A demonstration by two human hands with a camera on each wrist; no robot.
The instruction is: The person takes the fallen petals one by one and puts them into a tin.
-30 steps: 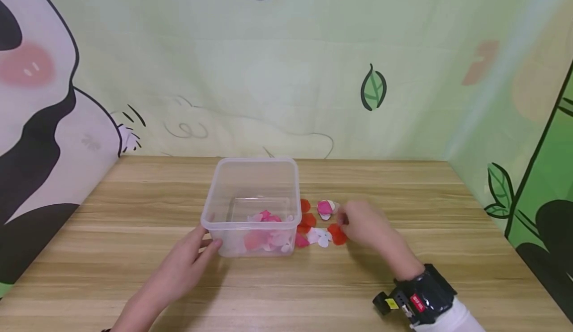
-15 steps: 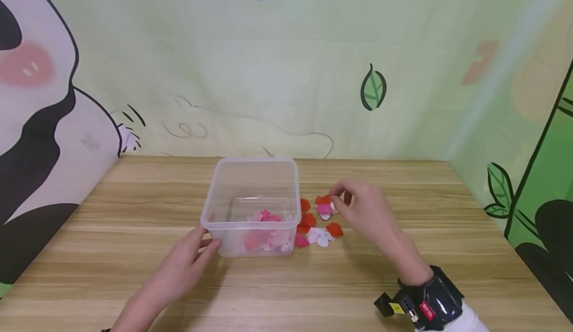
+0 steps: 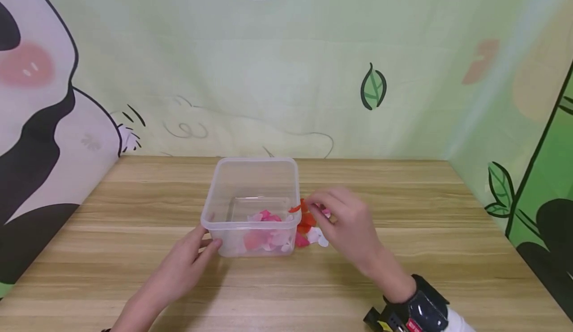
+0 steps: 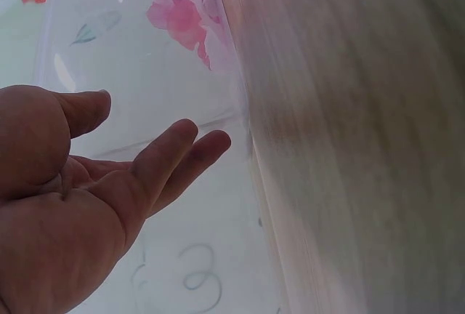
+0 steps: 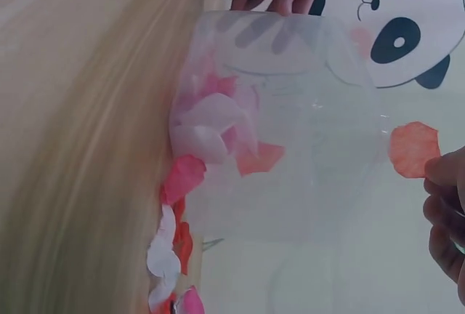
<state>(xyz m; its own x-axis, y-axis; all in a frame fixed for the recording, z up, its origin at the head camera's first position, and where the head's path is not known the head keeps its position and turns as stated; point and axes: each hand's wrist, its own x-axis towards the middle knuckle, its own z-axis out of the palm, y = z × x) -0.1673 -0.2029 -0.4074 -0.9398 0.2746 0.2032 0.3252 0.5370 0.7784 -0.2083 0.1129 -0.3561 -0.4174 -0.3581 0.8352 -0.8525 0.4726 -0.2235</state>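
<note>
A clear plastic box stands on the table with pink and white petals inside. My left hand rests its thumb and fingers against the box's near left corner. The left wrist view shows those fingers loosely extended along the wall. Between thumb and fingertips my right hand pinches a red petal, held beside the box rim at its right side. On the table to the right of the box lie red petals, white petals and a pink petal, partly behind my right hand.
The wood-grain table reaches back to a printed cloth backdrop with leaves and a panda. A black device is strapped to my right wrist.
My right hand has lifted a red petal from the table's right side and carried it left to the box rim. The left hand and the box have stayed in place.
</note>
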